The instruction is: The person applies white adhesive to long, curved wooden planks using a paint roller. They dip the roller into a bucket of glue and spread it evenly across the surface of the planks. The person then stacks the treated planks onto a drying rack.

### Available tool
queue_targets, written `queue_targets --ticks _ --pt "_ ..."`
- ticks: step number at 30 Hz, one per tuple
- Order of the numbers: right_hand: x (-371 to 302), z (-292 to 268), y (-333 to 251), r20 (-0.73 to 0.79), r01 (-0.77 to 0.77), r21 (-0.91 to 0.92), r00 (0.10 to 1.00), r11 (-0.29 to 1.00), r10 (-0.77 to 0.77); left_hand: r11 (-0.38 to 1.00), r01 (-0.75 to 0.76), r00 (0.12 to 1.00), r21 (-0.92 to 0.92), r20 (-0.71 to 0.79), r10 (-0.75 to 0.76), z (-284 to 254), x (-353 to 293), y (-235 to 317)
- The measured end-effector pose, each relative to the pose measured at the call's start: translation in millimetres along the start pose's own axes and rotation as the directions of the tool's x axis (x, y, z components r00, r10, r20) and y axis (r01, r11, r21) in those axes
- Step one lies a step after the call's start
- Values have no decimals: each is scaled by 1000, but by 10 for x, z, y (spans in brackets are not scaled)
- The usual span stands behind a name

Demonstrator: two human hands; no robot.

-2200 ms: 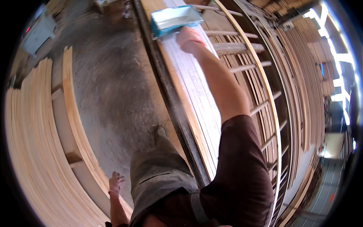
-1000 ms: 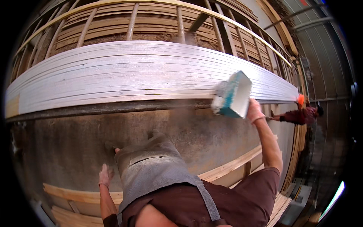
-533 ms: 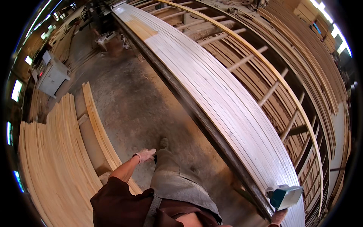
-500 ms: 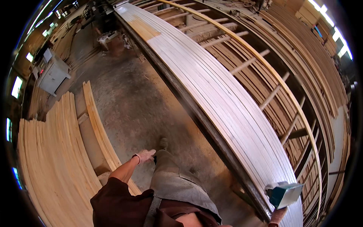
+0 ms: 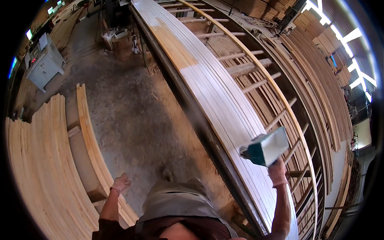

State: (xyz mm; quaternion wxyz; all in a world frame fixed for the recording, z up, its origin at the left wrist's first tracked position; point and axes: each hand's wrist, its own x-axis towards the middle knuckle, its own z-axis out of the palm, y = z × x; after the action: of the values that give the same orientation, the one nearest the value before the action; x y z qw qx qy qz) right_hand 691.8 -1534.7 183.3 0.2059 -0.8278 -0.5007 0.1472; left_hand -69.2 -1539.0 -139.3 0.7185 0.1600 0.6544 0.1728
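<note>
My right hand [image 5: 277, 173], in a pale glove, grips the dark handle of a teal box-shaped spreader [image 5: 260, 151] with a whitish open side. The spreader is over the row of long narrow boards [image 5: 224, 108], which carry a white, wet-looking coating. Whether its edge touches the boards I cannot tell. Toward the far end, a stretch of bare yellow wood [image 5: 174, 44] shows among the white. My left hand [image 5: 121, 183], also gloved, hangs at my left side with its fingers apart, holding nothing. It is nearest to a long loose strip of wood [image 5: 94, 142].
Stacked pale planks [image 5: 40, 168] lie at the left. A dark steel rail [image 5: 192, 116] edges the boards. Beyond them runs a ladder-like wooden rack [image 5: 256, 86]. A grey cabinet [image 5: 46, 66] and a bucket [image 5: 110, 37] stand farther off on the concrete floor [image 5: 132, 120].
My right hand has carried the spreader forward and left along the boards. My left hand has swung left and down, and my view has shifted forward along the row.
</note>
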Motion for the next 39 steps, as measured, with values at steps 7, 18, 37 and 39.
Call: queue_targets --ticks 7,18,37,39 --pt "2191 1089 -1575 245 214 -409 962 887 -119 975 136 954 -175 -241 -176 -501 178 802" --pt "4437 2155 -4243 318 203 -356 944 912 -86 931 151 960 -331 -176 -218 -158 1313 2655" --pt "8865 4893 -8446 285 557 -278 826 782 -487 868 1 998 -496 55 31 -2234 3342 5777" --pt "8813 5096 -8959 261 540 -222 835 812 -484 880 -2 997 -474 -75 -37 -2182 3125 6143"
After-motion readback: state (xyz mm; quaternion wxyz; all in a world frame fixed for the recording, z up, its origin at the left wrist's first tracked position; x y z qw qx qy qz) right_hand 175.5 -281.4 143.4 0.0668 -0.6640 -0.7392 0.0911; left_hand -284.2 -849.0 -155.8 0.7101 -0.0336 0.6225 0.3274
